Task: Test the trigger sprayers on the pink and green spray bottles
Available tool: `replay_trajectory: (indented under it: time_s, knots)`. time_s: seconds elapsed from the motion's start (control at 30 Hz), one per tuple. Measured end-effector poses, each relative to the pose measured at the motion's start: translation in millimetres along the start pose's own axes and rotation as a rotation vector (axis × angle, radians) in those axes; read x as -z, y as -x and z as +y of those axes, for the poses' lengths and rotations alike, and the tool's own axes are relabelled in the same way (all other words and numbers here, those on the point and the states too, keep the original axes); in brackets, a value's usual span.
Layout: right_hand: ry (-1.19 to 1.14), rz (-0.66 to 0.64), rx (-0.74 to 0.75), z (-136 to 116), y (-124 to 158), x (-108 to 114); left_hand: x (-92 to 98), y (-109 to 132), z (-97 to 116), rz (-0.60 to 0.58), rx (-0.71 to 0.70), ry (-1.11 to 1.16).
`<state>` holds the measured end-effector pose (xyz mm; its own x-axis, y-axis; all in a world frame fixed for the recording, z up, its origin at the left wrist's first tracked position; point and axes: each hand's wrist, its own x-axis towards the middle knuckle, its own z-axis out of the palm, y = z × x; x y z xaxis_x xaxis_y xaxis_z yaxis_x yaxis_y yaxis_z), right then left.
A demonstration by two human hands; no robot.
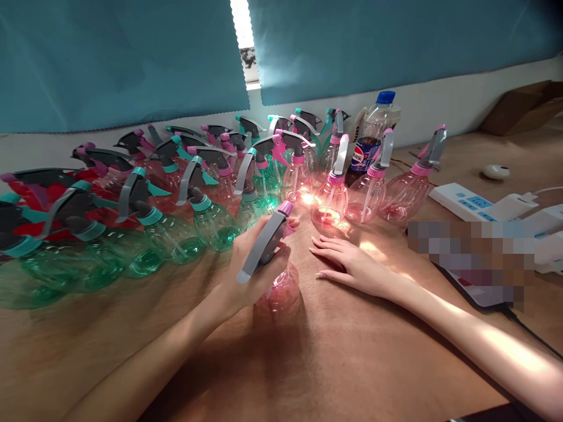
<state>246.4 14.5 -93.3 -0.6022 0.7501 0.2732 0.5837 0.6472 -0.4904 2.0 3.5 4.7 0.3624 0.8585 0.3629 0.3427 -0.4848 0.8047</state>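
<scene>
1 pink spray bottle (281,291) is sitting inside my left hand (248,261), and that is the relation I am watching most closely. The left fingers (278,255) are wrapping tightly around its neck, just under the grey trigger head (264,243), so the bottle is not lying away from them at all: it is in the grip. Its round body is resting on the worktop (352,357) at about 5 o'clock from the palm. The long axis is running nearly upright, from 6 o'clock up to 12 o'clock, with the pink cap on top, and the grey lever is slanting down towards 7 o'clock.

My right hand (347,265) is lying flat at 3 o'clock from the bottle, near it but apart. It is holding nothing, its fingers (328,249) stretching out straight and close together towards 10 o'clock. The left hand is plainly the nearer 1.

From 9 o'clock round to 12 o'clock, many green spray bottles (215,223) are crowding the worktop. 3 more pink bottles (329,202) are standing at 1 o'clock, beside a cola bottle (367,149). A power strip (466,202) is lying well apart at 2 o'clock.
</scene>
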Motion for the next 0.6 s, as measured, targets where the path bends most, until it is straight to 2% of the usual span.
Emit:
replay_trajectory:
  time_s: [0.6]
  knots:
    - [0.017, 0.007, 0.000, -0.7, 0.4, -0.9, 0.0, -0.8, -0.8, 0.012, -0.011, -0.006]
